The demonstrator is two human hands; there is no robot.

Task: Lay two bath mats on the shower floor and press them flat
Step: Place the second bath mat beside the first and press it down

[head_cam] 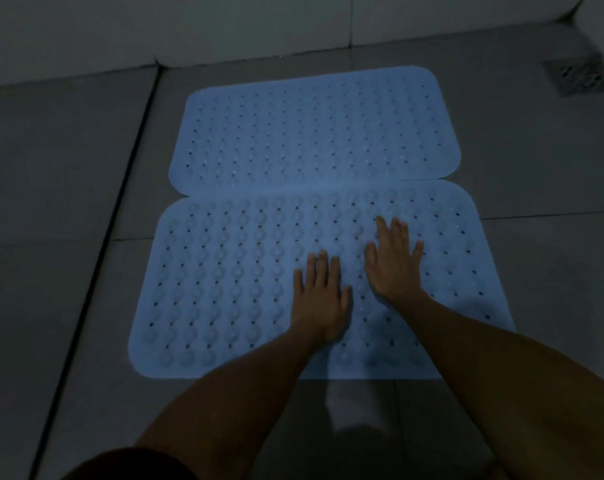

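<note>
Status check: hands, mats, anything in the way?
Left hand and right hand open, flat on near mat. Far mat down, long edges meeting. Nothing on the mats; drain off to the far right.

A dim, grey tiled shower floor (pixel 68 188) is seen, crossed by dark grout lines. Two pale blue perforated bath mats are laid flat on it — the far mat (pixel 314 129) near the wall, the near mat (pixel 224 278) just in front, their long edges touching. A square drain grate (pixel 575 76) is set in the floor's far right corner.
</note>
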